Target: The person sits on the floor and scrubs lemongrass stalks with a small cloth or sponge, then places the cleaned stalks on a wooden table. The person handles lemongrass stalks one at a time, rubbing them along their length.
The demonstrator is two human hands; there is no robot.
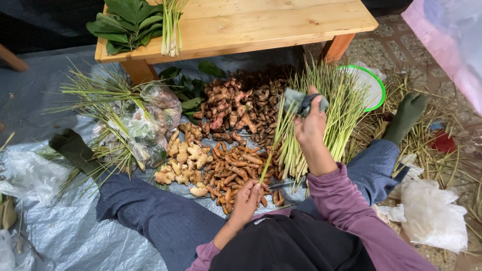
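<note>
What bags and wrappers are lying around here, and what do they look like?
Clear plastic bags: left of the roots, crinkly, stuffed with produce.
White plastic bag: far right on the floor, crumpled.
Clear bag: far left, crumpled.
Grey plastic sheet: spread under everything.
No signs or screens.

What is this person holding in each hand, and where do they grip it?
The left hand pinches a lemongrass stalk at its lower end. The right hand is raised, gripping a dark folded bundle by its lower edge; what it is cannot be told.
</note>
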